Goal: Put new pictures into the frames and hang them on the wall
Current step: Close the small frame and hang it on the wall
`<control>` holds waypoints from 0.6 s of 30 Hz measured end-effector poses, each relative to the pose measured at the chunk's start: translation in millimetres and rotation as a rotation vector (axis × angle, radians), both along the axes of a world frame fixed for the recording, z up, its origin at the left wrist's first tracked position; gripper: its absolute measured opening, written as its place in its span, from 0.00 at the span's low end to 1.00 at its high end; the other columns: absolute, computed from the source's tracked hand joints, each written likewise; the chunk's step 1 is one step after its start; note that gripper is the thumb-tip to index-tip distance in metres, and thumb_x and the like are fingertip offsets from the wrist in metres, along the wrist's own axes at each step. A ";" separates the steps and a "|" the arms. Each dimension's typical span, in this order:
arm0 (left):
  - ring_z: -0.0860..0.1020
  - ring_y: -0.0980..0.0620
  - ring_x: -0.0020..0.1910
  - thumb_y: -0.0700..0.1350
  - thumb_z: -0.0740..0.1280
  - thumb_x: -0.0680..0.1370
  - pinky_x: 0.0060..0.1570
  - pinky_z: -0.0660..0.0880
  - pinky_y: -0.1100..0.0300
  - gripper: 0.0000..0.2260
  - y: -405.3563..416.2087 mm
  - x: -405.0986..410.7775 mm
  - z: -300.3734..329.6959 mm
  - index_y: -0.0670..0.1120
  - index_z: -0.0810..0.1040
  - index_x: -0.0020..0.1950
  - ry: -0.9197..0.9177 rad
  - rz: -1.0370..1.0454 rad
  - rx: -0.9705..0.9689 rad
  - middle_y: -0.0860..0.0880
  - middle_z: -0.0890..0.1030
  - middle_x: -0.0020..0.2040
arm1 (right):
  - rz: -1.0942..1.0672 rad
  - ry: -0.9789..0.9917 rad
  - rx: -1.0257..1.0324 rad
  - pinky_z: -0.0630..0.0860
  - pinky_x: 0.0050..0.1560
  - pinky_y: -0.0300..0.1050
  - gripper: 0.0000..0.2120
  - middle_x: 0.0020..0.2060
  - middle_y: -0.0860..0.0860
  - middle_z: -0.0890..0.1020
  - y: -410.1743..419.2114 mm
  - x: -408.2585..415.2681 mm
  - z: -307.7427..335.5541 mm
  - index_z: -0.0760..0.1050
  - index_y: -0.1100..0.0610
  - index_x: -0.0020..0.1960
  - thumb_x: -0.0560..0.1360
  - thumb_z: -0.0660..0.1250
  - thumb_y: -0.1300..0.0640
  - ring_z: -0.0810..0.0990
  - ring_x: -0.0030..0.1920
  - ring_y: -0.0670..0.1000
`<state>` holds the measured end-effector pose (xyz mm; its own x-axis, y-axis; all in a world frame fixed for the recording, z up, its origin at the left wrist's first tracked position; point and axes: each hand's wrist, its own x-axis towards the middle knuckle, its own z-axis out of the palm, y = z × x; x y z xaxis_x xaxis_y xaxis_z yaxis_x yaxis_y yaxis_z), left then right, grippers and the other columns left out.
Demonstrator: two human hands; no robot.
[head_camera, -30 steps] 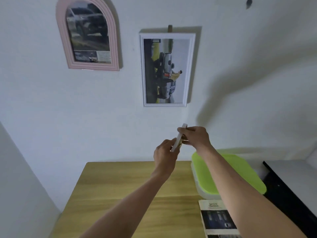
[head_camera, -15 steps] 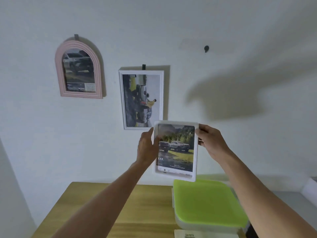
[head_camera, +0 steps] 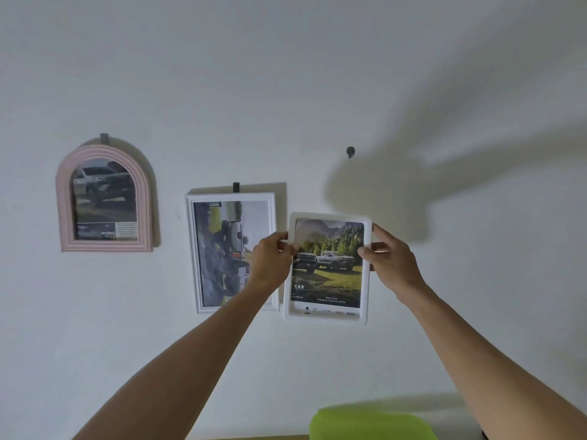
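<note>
I hold a white rounded frame [head_camera: 328, 268] upright in front of the wall; its picture shows two trucks before trees and mountains. My left hand [head_camera: 273, 263] grips its left edge and my right hand [head_camera: 389, 263] grips its right edge. A dark wall hook [head_camera: 350, 151] sits bare above the frame. A white rectangular frame [head_camera: 232, 249] with a car picture hangs just to the left, partly behind my left hand. Farther left hangs a pink arched frame [head_camera: 103, 200].
A green lid [head_camera: 371, 425] of a box shows at the bottom edge. The white wall [head_camera: 476, 281] to the right of the held frame is bare, with a large shadow across it.
Both hands have turned the frame from edge-on to face me and lifted it up the wall toward the bare hook. My view has tilted upward; the table has left the picture.
</note>
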<state>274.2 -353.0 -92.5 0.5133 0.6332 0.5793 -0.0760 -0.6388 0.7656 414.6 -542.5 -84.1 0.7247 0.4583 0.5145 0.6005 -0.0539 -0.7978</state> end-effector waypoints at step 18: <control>0.79 0.51 0.45 0.44 0.70 0.76 0.49 0.74 0.58 0.17 19.6 117.0 110.4 0.48 0.79 0.65 -0.107 0.110 0.205 0.50 0.83 0.45 | -0.143 -0.124 0.195 0.80 0.56 0.58 0.17 0.40 0.43 0.84 36.2 125.1 96.8 0.81 0.46 0.61 0.73 0.74 0.55 0.83 0.47 0.55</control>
<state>391.1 -333.5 18.0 0.3767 0.5456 0.7486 -0.0706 -0.7889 0.6105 539.6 -506.3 12.7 0.7008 0.2392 0.6720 0.6918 0.0018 -0.7221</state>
